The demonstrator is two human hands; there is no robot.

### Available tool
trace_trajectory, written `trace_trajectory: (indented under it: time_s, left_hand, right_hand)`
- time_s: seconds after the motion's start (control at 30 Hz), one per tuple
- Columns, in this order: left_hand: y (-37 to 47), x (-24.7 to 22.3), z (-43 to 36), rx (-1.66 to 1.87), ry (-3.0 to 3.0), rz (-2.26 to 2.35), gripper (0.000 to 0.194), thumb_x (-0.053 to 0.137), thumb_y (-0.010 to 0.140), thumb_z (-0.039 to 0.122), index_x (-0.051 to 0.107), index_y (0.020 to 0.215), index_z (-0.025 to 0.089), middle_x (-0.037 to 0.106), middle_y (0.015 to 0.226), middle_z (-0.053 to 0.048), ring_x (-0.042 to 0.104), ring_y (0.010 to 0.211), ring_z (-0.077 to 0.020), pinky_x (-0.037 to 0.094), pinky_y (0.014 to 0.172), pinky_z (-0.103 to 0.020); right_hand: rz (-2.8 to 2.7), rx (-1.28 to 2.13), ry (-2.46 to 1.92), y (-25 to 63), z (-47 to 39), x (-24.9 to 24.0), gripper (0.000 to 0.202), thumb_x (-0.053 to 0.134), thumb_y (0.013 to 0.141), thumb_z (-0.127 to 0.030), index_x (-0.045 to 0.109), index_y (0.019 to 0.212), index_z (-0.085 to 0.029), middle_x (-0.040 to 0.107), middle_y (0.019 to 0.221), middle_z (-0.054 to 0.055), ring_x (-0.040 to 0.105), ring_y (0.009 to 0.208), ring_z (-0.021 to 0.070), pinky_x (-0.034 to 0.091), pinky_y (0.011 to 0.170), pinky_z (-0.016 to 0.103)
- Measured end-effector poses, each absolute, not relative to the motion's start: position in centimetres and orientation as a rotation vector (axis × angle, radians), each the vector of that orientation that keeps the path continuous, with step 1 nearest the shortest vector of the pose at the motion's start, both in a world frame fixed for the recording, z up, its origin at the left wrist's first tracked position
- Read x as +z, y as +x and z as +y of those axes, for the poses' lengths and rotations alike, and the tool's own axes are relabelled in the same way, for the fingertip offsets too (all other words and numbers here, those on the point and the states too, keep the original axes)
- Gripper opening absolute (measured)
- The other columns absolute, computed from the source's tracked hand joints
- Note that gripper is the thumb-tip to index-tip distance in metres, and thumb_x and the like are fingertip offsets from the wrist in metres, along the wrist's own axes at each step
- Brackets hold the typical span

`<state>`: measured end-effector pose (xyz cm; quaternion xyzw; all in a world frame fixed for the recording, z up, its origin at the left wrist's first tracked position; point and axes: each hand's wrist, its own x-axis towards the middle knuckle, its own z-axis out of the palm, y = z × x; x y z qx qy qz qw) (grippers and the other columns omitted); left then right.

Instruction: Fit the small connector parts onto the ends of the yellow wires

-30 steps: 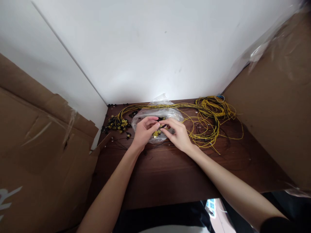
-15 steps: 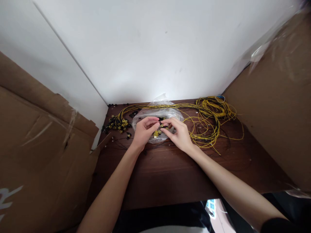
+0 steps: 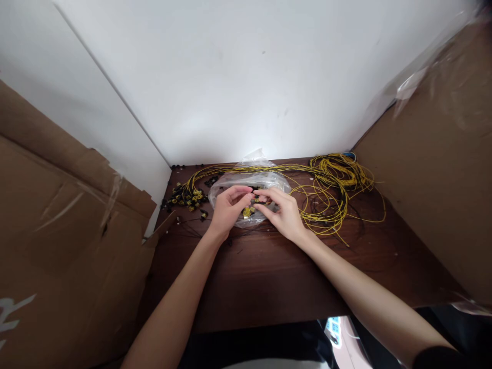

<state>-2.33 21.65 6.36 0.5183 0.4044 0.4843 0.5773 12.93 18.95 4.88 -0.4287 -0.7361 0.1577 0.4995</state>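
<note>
Left hand (image 3: pixel 229 209) is hovering over the middle of a clear plastic bag (image 3: pixel 269 180), its thumb and fingers bending close together; whether they are clamping anything, I cannot tell. Right hand (image 3: pixel 283 212) is facing it from just beside, fingertips curving inward, its grip also unclear. Small yellow and black pieces (image 3: pixel 248 211) are lying at the bag, between and below the hands, which are partly hiding them. Long yellow and black wires (image 3: pixel 334 207) are running across the far part of the bag and looping in a tangle on the right. At their left end, a cluster of yellow and black plugs (image 3: pixel 190 197) is resting on the dark table (image 3: pixel 261 271), with one loose plug (image 3: pixel 203 215) lying nearer. A cardboard box (image 3: pixel 61 230) is blocking the left side, another box (image 3: pixel 426 189) is closing off the right, and a white wall (image 3: pixel 230 77) is standing at the far edge.
</note>
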Motion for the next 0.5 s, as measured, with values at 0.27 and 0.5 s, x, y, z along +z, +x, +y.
trace_trajectory:
  time_s: [0.27, 0.5]
  left_hand:
    - [-2.23, 6.77, 21.4, 1.05, 1.295, 0.975, 0.027, 0.067, 0.07, 0.033, 0.068, 0.086, 0.011, 0.069, 0.08, -0.005, 0.058, 0.068, -0.0116, 0.047, 0.067, -0.024]
    - [-2.26, 6.77, 21.21, 0.987, 1.251, 0.933, 0.031, 0.074, 0.063, 0.031, 0.068, 0.087, 0.012, 0.071, 0.09, -0.008, 0.064, 0.083, -0.0178, 0.049, 0.079, -0.03]
  right_hand:
    - [-1.752, 0.357, -1.065, 12.92, 18.94, 5.2, 0.023, 0.064, 0.08, -0.026, 0.061, 0.102, -0.022, 0.059, 0.083, 0.003, 0.056, 0.078, 0.0174, 0.047, 0.072, 0.031]
    - [-1.75, 0.342, -1.06, 12.77, 18.88, 5.23, 0.021, 0.061, 0.081, -0.022, 0.061, 0.102, -0.022, 0.057, 0.089, 0.004, 0.055, 0.084, 0.0181, 0.047, 0.075, 0.032]
